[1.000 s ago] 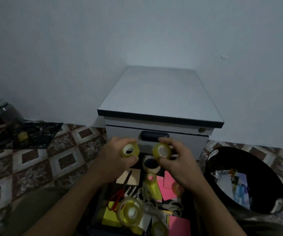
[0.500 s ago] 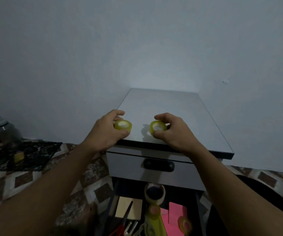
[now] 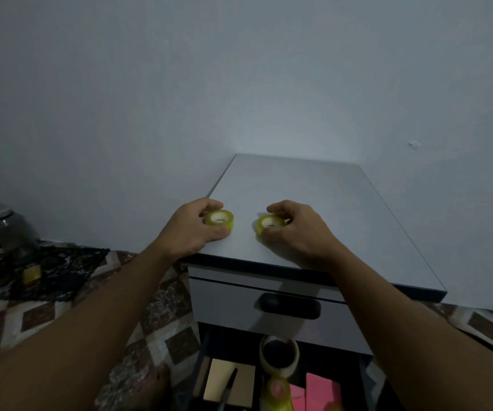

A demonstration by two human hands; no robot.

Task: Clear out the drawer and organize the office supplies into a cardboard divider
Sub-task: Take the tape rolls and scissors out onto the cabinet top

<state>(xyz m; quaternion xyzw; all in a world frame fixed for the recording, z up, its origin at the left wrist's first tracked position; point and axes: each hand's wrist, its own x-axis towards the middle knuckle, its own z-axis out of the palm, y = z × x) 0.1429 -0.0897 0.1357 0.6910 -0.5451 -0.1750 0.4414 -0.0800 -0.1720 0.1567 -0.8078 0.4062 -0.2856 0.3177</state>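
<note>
- Head view: our left hand (image 3: 191,231) pinches one yellow tape roll (image 3: 219,218), our right hand (image 3: 297,229) another yellow roll (image 3: 270,223), on a grey cabinet (image 3: 328,203).
- Light, stiff, we judge; grip rims.

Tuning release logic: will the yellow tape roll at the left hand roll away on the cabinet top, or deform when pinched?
Probably won't roll: the tape roll lies flat, hole up, on the cabinet top. Likely stiff and light: a small ring the left hand holds with fingers alone. On edge, it could roll.
</note>
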